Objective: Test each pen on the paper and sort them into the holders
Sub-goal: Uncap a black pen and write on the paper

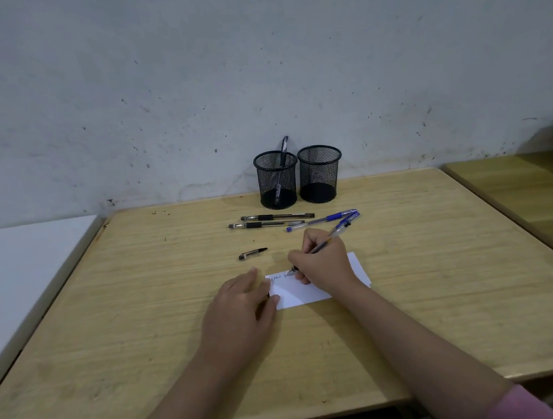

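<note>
- Writing with your right hand (323, 262), you keep its fingers closed on a pen (332, 236) whose tip meets the paper (309, 290), beside a short line of script.
- Your left hand (243, 302) lies flat, fingers loose, pinning the paper's left edge so it won't slide under the stroke.
- A loose black cap (253, 253) lies on the desk (143, 304) near the paper, likely from the pen in use.
- Two black pens (276, 220) and two blue pens (326, 219) wait just behind your right hand.
- The left holder (276, 181) has one pen; the right holder (320, 173) looks empty. Nothing blocks your reach to either, I judge.
</note>
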`<action>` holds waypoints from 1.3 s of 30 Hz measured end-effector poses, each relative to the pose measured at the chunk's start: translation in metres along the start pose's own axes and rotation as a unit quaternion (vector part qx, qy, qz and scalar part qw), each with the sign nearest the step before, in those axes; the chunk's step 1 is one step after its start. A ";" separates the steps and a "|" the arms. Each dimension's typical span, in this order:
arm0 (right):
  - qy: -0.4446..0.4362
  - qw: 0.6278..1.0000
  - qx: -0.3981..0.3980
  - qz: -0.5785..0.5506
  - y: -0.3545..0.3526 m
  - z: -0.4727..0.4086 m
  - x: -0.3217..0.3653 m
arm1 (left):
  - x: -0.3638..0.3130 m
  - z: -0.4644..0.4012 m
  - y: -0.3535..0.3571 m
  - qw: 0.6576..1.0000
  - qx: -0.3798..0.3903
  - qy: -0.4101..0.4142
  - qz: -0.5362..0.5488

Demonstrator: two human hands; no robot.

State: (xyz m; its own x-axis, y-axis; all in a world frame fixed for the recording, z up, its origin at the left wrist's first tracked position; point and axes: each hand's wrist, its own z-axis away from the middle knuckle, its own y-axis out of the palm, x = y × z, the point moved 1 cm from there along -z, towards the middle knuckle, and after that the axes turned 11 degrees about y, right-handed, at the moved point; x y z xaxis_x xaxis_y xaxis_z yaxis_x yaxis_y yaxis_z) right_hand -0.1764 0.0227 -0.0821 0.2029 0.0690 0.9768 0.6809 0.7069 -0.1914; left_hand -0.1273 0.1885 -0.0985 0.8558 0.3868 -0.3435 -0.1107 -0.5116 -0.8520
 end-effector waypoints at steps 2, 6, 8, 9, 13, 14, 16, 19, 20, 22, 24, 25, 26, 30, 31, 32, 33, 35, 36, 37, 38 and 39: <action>0.000 1.000 -0.004 -0.003 0.000 0.000 0.000 | 0.001 0.000 0.001 1.000 0.023 -0.002 0.007; -0.009 1.000 -0.017 -0.002 -0.001 0.001 -0.001 | 0.000 0.000 0.001 0.997 0.063 -0.022 0.023; -0.017 1.000 -0.020 -0.001 -0.001 0.001 -0.001 | 0.000 0.000 0.002 0.997 0.069 -0.028 0.022; -0.019 1.000 -0.019 0.000 -0.001 0.000 -0.001 | 0.000 -0.001 0.002 0.997 0.069 -0.028 0.022; -0.007 1.000 -0.020 0.001 0.000 -0.001 -0.002 | -0.001 -0.001 0.002 0.997 0.064 -0.033 0.028; -0.007 1.000 -0.023 0.001 0.000 -0.001 -0.003 | -0.001 -0.001 0.001 0.997 0.060 -0.035 0.031; -0.007 1.000 -0.028 0.001 -0.001 -0.001 -0.003 | -0.002 -0.001 0.001 0.997 0.050 -0.040 0.040; -0.012 0.999 -0.035 0.002 -0.001 0.000 -0.002 | -0.003 0.000 0.000 0.997 0.031 -0.042 0.049; -0.012 0.999 -0.035 0.004 -0.001 0.000 -0.001 | -0.004 0.000 -0.001 0.998 0.027 -0.041 0.050; -0.011 0.999 -0.035 0.008 0.000 -0.001 -0.001 | -0.004 0.000 -0.001 0.998 0.021 -0.040 0.052; -0.012 0.999 -0.038 0.010 0.000 -0.001 -0.001 | -0.005 0.000 -0.001 0.997 0.014 -0.042 0.055; -0.013 0.999 -0.040 0.010 0.000 -0.001 -0.001 | -0.006 0.000 -0.001 0.997 0.011 -0.044 0.055; -0.014 0.999 -0.043 0.007 -0.001 -0.001 -0.001 | -0.006 0.000 -0.002 0.997 0.011 -0.044 0.055; -0.013 0.999 -0.046 0.002 -0.001 0.000 -0.001 | -0.005 0.000 -0.002 0.997 0.011 -0.044 0.055; -0.014 0.999 -0.047 0.002 -0.001 0.000 -0.001 | -0.006 0.000 -0.002 0.997 0.011 -0.045 0.055; -0.016 0.999 -0.051 0.004 -0.001 0.000 -0.002 | -0.006 0.000 -0.002 0.997 0.012 -0.044 0.055; -0.018 0.998 -0.058 0.006 -0.002 0.000 -0.002 | -0.006 0.000 -0.002 0.997 0.012 -0.044 0.055; -0.021 0.997 -0.068 0.005 -0.002 0.000 -0.002 | -0.006 0.000 -0.003 0.997 0.010 -0.045 0.057; -0.020 0.997 -0.068 0.005 -0.002 0.000 -0.002 | -0.006 0.000 -0.003 0.997 0.008 -0.045 0.058; -0.020 0.998 -0.065 0.006 -0.002 0.000 -0.002 | -0.006 0.000 -0.003 0.997 0.008 -0.045 0.058; -0.020 0.998 -0.063 0.007 -0.002 -0.001 -0.002 | -0.006 0.000 -0.002 0.997 0.008 -0.045 0.058; -0.021 0.998 -0.063 0.008 -0.002 -0.001 -0.002 | -0.006 0.000 -0.002 0.997 0.008 -0.045 0.058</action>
State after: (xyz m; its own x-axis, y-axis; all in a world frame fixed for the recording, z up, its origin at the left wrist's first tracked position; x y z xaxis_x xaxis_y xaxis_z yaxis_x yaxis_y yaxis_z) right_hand -0.1778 0.0207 -0.0839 0.1875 0.1112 0.9759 0.7613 0.6114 -0.2159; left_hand -0.1324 0.1875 -0.0946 0.7874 0.3937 -0.4744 -0.2151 -0.5456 -0.8099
